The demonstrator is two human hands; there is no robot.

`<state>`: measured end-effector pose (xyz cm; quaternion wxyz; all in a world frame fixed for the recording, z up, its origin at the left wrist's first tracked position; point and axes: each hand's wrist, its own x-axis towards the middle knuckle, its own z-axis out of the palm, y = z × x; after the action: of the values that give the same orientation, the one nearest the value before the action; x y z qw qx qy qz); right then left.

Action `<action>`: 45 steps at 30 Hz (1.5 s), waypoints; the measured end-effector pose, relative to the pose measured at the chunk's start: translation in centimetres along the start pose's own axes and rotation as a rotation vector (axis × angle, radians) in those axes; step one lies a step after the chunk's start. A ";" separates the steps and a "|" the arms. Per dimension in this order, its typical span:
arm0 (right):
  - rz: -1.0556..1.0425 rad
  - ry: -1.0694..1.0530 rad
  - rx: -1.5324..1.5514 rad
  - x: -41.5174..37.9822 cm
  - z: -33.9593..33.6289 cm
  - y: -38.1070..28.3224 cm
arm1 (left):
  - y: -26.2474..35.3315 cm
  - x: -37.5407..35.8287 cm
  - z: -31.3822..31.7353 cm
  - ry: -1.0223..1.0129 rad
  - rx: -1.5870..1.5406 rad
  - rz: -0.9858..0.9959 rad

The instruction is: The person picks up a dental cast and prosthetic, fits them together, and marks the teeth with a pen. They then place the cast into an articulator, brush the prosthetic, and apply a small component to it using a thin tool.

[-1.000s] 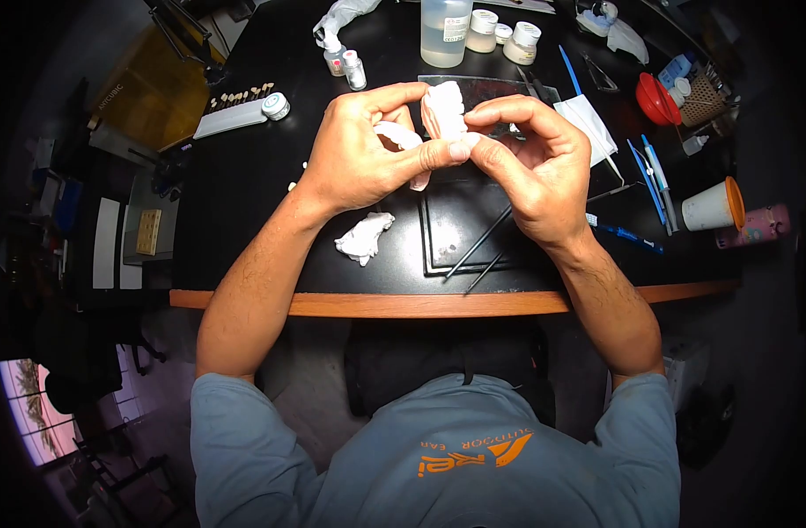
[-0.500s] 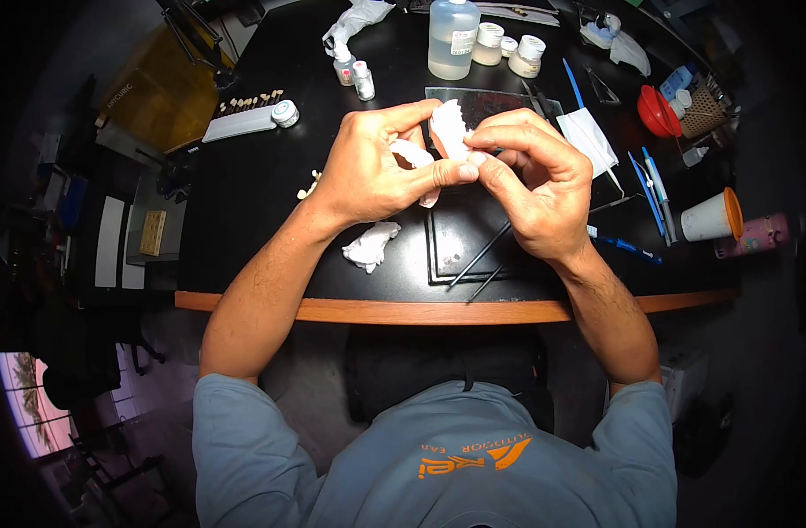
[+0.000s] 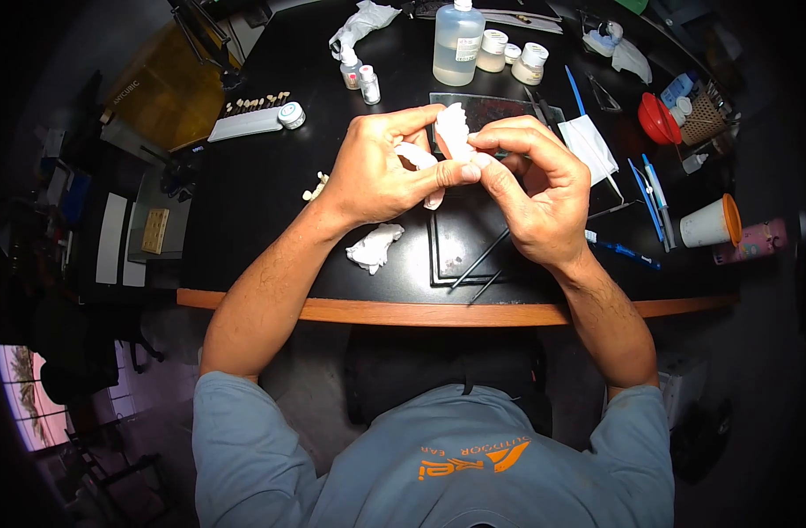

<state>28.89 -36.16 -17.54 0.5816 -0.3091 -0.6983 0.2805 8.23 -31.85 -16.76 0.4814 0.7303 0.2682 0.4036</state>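
Above the middle of the desk, my left hand (image 3: pixel 381 167) is closed around a white dental cast (image 3: pixel 453 130), which is curved and has a jagged upper edge. The thumb lies across its near side, and part of the cast is hidden behind the fingers. From the right, my right hand (image 3: pixel 539 185) pinches the cast's edge between thumb and fingertips. Whether a small separate piece sits in that pinch cannot be made out. A crumpled white tissue (image 3: pixel 375 247) lies on the desk below my left wrist. Beneath the hands is a dark framed plate (image 3: pixel 447 255).
Several tooth-shaped pieces (image 3: pixel 315 187) lie left of my left hand. A shade guide (image 3: pixel 244 123), small bottles (image 3: pixel 369 85), a large bottle (image 3: pixel 458 48) and jars (image 3: pixel 530 63) stand farther back. At the right are a red bowl (image 3: pixel 656 119), blue-handled tools (image 3: pixel 656 198), a toothbrush (image 3: pixel 627 251) and a cup (image 3: pixel 706 222).
The view has shifted slightly. Both hands keep nearly the same hold on the cast, with only a slight shift of the right fingers at its edge.
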 end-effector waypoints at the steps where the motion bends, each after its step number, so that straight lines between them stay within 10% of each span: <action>1: 0.006 0.011 0.013 0.0 0.2 0.0 | 0.0 0.0 -0.1 0.009 -0.005 0.010; 27: -0.087 0.038 0.111 -0.1 0.9 -0.1 | -1.5 0.0 0.2 -0.020 -0.285 0.062; 30: -0.151 0.077 -0.242 0.3 -0.2 -0.5 | -1.0 -0.1 -0.2 -0.112 -0.449 -0.007; 36: 0.146 -0.101 0.094 0.5 -0.6 -0.2 | -2.6 -0.1 -1.1 -0.238 -0.499 -0.023; 45: -0.045 0.185 -0.239 0.3 1.1 0.3 | -0.3 0.0 -1.8 -0.287 -0.496 -0.230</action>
<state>27.83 -35.79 -17.79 0.6089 -0.3847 -0.6768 0.1525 6.70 -30.86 -16.71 0.7204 0.6051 0.1718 0.2921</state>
